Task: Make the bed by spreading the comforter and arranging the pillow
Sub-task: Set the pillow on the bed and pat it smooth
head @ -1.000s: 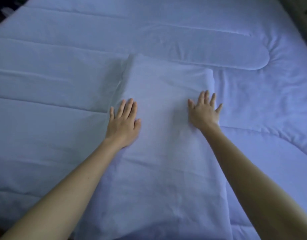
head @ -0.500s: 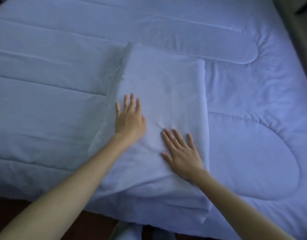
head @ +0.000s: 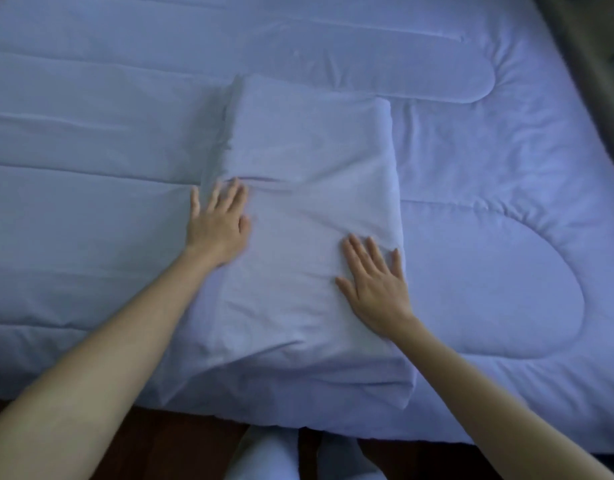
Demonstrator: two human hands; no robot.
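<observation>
I have one view to work from: a wide-angle camera on the head, standing at the near edge of the bed and looking forward and steeply down, close enough that the left hand (head: 217,230) and right hand (head: 374,285) sit large in mid-frame. It faces across the pale blue quilted comforter (head: 125,202), which fills nearly the whole picture, with the pale blue rectangular fabric pillow (head: 309,161) at its centre. The lens also takes in a strip of dark brown wooden floor (head: 180,441) along the bottom and a dim grey band (head: 593,46) in the top right corner.
</observation>
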